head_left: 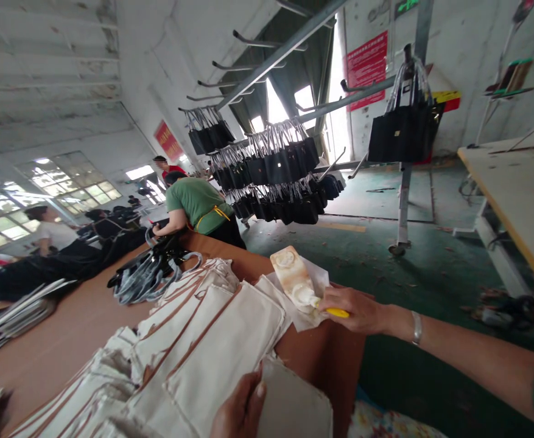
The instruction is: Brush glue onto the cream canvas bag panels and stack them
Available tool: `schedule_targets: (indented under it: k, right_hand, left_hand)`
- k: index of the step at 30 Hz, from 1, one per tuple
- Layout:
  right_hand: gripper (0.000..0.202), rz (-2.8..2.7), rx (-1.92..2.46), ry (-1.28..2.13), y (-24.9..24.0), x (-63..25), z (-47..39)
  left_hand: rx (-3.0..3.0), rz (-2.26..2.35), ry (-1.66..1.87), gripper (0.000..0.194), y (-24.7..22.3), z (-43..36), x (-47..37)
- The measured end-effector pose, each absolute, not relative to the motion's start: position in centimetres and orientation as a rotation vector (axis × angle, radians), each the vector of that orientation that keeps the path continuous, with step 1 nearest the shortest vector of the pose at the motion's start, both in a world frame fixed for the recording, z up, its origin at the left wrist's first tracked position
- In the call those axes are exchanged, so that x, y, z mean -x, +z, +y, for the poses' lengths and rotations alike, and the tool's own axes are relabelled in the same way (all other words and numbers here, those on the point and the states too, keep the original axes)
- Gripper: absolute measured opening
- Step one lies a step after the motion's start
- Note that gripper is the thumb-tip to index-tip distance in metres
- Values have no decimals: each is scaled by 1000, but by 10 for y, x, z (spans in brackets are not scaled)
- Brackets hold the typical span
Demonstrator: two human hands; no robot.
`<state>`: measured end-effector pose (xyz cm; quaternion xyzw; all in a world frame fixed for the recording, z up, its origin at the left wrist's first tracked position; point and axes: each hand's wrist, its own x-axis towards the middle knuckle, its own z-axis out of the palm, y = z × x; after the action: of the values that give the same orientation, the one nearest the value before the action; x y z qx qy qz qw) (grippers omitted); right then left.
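Note:
My right hand (351, 307) grips a yellow-handled brush (338, 312). The brush's white-coated head rests in white paste on a stained, pale rectangular holder (289, 271). Under that holder lies a white sheet (316, 275) at the table's edge. Lower down, my left hand (239, 404) pinches the edge of an off-white flat panel (296, 401) between thumb and fingers. Left of both hands, cream bag pieces (221, 331) with brown edges lie overlapping in a long row.
The brown table (106, 322) also bears a bundle of grey-and-black straps (145, 277). Beyond it, a person in a green top (198, 204) bends over the work. Black bags (280, 161) hang on a wheeled metal rack (404, 207). Another table (513, 194) stands at right.

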<state>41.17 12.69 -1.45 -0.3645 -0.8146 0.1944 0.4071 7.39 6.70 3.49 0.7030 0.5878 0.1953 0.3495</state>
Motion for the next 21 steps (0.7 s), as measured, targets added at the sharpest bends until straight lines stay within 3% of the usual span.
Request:
schedule_targets:
  k: [9,15,21]
  right_hand:
    - [23,-1552,1222,534,-27,-401,123]
    - [28,-1192,1110,840,23,-382,82]
    - [21,-1298,906,970,54,-350,52]
  left_hand:
    - [-1501,1443,727,54,35,54,-93]
    - [-1451,1412,730,50,37,45,-100]
    - [-1473,1408,731,53,36,43,-115]
